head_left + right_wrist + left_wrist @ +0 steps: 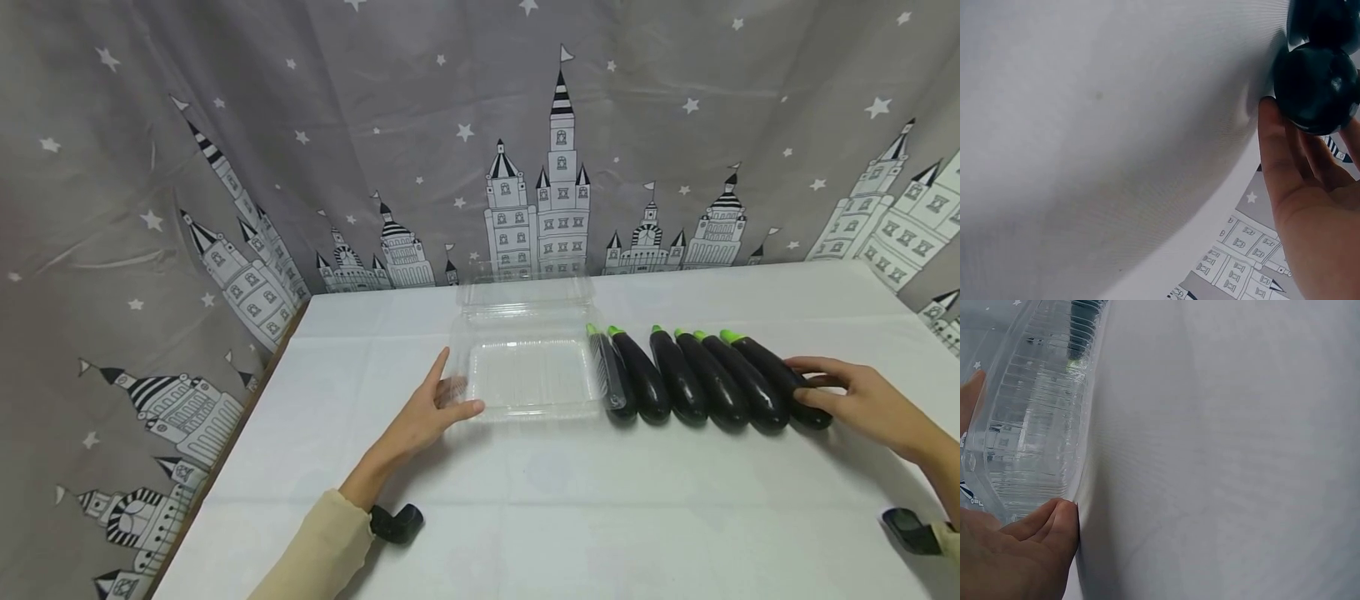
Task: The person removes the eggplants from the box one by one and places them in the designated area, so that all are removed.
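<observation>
A clear plastic clamshell container (536, 410) lies with its lid (525, 292) folded back. My left hand (427, 417) holds its left side, thumb at the near corner and forefinger stretched along the edge; the left wrist view shows the thumb (1060, 519) against the ribbed wall. To the right, several dark eggplants with green stem ends lie side by side. My right hand (862, 400) grips the rightmost eggplant (772, 371) near its thick end, thumb on the near side. In the right wrist view, that eggplant's rounded end (1316, 87) sits between thumb and fingers.
The leftmost eggplant (622, 408) is seen partly through the container's ribbed right wall. All lie on a white-covered table (570, 517). A grey curtain (420, 108) printed with castles and stars hangs behind and at the left. Black wrist devices (397, 523) are on both arms.
</observation>
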Demonstrator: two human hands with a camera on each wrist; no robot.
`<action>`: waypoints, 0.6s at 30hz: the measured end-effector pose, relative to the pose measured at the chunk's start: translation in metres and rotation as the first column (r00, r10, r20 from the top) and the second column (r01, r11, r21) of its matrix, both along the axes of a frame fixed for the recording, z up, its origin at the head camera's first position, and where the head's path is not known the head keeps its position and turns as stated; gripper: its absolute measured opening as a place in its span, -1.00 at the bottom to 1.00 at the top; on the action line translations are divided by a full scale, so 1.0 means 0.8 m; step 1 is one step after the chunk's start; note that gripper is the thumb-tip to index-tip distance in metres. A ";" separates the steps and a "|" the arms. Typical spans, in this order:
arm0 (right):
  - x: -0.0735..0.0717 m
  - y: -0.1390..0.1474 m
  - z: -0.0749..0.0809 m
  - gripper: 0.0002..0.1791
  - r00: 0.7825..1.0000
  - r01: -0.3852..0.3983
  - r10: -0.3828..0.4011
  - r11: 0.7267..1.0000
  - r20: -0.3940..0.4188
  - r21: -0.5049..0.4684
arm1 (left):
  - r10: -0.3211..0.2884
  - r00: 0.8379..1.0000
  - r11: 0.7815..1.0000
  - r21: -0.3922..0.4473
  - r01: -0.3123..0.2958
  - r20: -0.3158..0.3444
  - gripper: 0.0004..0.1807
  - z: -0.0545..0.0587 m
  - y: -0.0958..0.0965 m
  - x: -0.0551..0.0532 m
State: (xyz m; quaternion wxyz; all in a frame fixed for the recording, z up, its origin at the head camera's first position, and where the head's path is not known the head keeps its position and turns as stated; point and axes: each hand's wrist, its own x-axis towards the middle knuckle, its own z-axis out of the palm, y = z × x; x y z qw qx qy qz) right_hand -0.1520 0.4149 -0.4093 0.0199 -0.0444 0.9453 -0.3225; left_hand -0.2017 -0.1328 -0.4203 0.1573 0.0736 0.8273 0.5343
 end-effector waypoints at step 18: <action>-0.002 -0.018 0.004 -0.34 0.982 0.147 -0.147 0.989 -0.117 -0.002 | 0.007 1.000 0.999 0.031 -0.006 -0.022 0.10 -0.001 -0.006 0.003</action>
